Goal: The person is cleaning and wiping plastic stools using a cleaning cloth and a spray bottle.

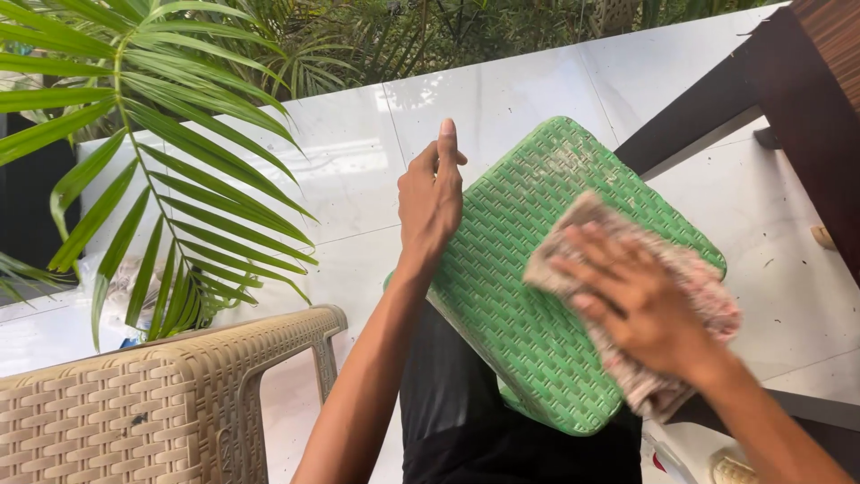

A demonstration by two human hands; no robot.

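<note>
Head view: right hand (640, 305) presses frayed cloth (690, 296) on green woven-plastic stool (515, 278).

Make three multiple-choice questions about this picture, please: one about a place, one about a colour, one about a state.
1. Where does the cloth lie?
A. on the beige chair
B. on the green woven seat
C. on the floor tiles

2. What colour is the woven chair at the lower left?
A. beige
B. blue
C. black

3. How is the left hand placed?
A. flat under the cloth
B. gripping a palm leaf
C. holding the seat's left edge, one finger pointing up

Answers:
1 B, the right hand presses the cloth onto the green woven seat.
2 A, its weave is pale tan.
3 C, the hand sits at the seat's edge with a raised finger, far from the palm plant.
</note>
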